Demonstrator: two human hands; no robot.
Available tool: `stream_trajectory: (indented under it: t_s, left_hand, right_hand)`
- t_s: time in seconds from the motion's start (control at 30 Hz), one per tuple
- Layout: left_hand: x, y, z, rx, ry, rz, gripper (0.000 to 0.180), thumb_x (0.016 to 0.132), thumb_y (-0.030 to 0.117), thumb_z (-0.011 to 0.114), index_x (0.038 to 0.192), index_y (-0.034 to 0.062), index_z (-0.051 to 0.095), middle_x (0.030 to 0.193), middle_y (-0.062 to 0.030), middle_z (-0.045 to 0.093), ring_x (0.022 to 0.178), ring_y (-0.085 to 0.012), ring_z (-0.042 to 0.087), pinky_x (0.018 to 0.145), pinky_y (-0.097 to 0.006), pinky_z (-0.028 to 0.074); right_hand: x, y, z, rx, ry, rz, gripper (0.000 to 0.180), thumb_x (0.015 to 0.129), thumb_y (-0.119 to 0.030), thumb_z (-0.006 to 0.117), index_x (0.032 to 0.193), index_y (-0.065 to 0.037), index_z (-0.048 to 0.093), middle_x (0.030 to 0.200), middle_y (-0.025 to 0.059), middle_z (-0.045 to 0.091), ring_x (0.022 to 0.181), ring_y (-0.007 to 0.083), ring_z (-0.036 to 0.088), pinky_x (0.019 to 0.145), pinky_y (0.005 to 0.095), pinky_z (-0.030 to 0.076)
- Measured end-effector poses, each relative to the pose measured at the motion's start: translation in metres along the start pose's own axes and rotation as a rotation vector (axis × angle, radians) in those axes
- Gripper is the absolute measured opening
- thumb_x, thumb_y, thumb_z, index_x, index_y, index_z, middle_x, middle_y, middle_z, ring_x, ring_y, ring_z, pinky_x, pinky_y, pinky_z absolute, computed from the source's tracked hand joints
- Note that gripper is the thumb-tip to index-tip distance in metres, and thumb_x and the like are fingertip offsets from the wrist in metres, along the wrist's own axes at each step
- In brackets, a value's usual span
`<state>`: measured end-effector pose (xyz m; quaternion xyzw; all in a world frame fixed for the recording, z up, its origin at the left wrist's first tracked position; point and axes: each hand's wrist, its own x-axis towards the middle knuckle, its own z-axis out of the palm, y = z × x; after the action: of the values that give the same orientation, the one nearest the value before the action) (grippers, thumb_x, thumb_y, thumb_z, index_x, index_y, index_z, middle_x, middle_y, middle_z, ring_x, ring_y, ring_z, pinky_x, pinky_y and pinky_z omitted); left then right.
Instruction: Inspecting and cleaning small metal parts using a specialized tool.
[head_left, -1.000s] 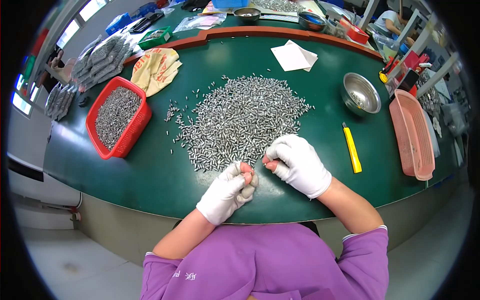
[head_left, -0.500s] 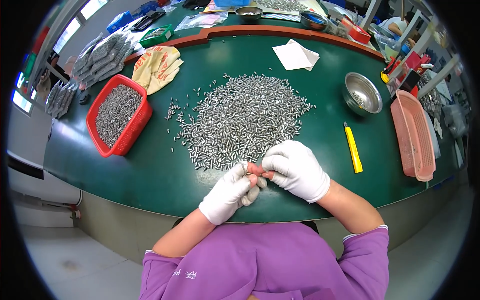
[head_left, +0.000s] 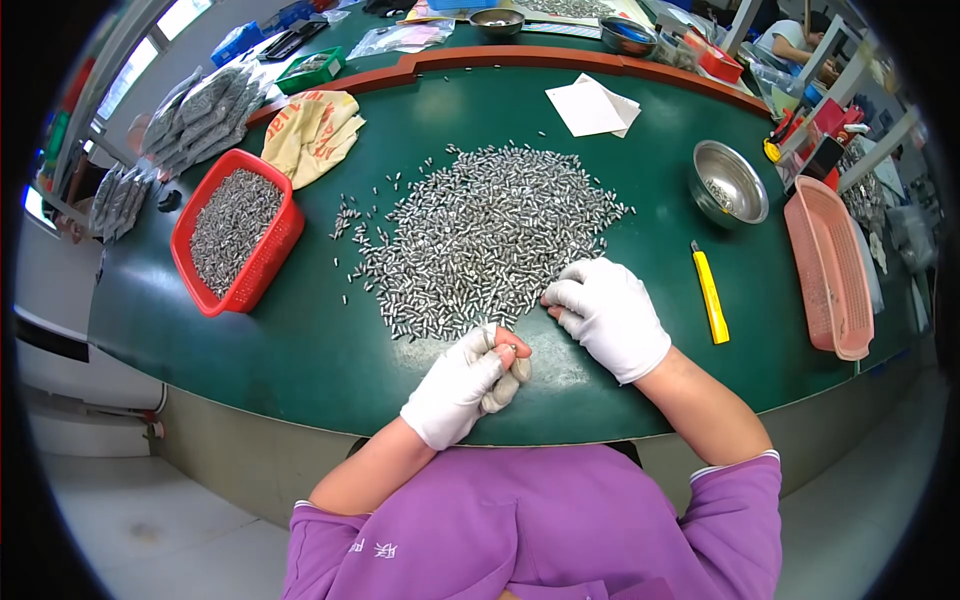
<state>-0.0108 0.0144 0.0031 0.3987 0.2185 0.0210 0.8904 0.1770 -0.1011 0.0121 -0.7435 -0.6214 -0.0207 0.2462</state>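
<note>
A wide heap of small silver metal pins lies in the middle of the green table. At its near edge my left hand, in a white glove with bare thumb and forefinger tips, pinches a small metal pin. My right hand, gloved the same way, is at the heap's lower right edge. Its fingertips are drawn together beside the pins, and whatever may be between them is hidden.
A red basket full of pins stands at left, near a yellow cloth bag. To the right are a yellow utility knife, a steel bowl and a pink basket. White paper sheets lie at the back.
My right hand has moved away from my left, up and to the right, to the heap's edge. My left hand stays nearly in place, with the pin now showing at its fingertips.
</note>
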Motion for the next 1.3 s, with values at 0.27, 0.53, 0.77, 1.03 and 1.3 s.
stream_trajectory:
  t_s: [0.27, 0.53, 0.77, 1.03, 1.3]
  left_hand:
    - [0.0, -0.001, -0.003, -0.051, -0.026, -0.01, 0.018, 0.095, 0.024, 0.063, 0.103, 0.0074, 0.059, 0.084, -0.003, 0.059, 0.058, -0.0059, 0.042, 0.051, -0.019, 0.032]
    - [-0.001, -0.001, -0.004, -0.071, -0.052, 0.001, 0.015, 0.095, 0.02, 0.062, 0.104, 0.0072, 0.059, 0.083, -0.0025, 0.057, 0.058, -0.006, 0.039, 0.052, -0.02, 0.032]
    - [0.001, 0.0, -0.003, -0.091, -0.046, -0.007, 0.015, 0.095, 0.019, 0.062, 0.104, 0.0084, 0.057, 0.083, -0.0025, 0.056, 0.057, -0.0062, 0.038, 0.052, -0.02, 0.031]
    - [-0.001, -0.001, -0.007, -0.106, -0.037, -0.039, 0.015, 0.097, 0.018, 0.059, 0.105, 0.0076, 0.053, 0.087, -0.0021, 0.062, 0.06, -0.0046, 0.042, 0.053, -0.018, 0.035]
    - [-0.001, -0.004, -0.009, -0.141, -0.072, -0.017, 0.014, 0.097, 0.019, 0.059, 0.105, 0.0073, 0.056, 0.086, -0.0033, 0.064, 0.058, -0.0057, 0.044, 0.052, -0.019, 0.035]
  right_hand:
    - [0.0, 0.005, -0.003, -0.03, 0.162, 0.024, 0.009, 0.076, -0.015, 0.069, 0.084, -0.014, 0.067, 0.084, 0.003, 0.061, 0.079, 0.0247, 0.06, 0.068, 0.0382, 0.05]
    - [-0.001, -0.003, -0.004, -0.068, 0.015, 0.03, 0.011, 0.073, -0.015, 0.073, 0.083, -0.014, 0.069, 0.084, 0.0026, 0.063, 0.081, 0.0243, 0.06, 0.07, 0.0369, 0.049]
    - [0.001, -0.004, -0.004, 0.013, 0.08, -0.07, 0.015, 0.07, -0.014, 0.075, 0.084, -0.015, 0.07, 0.081, 0.003, 0.064, 0.074, 0.0251, 0.06, 0.064, 0.0382, 0.048]
    - [0.005, -0.021, -0.012, 0.265, 0.048, -0.374, 0.013, 0.072, -0.019, 0.069, 0.083, -0.015, 0.063, 0.074, 0.001, 0.06, 0.066, 0.0236, 0.06, 0.057, 0.037, 0.048]
    - [0.005, -0.02, -0.011, 0.293, 0.122, -0.404, 0.011, 0.074, -0.017, 0.071, 0.08, -0.013, 0.062, 0.068, 0.0026, 0.057, 0.059, 0.0242, 0.058, 0.05, 0.0373, 0.045]
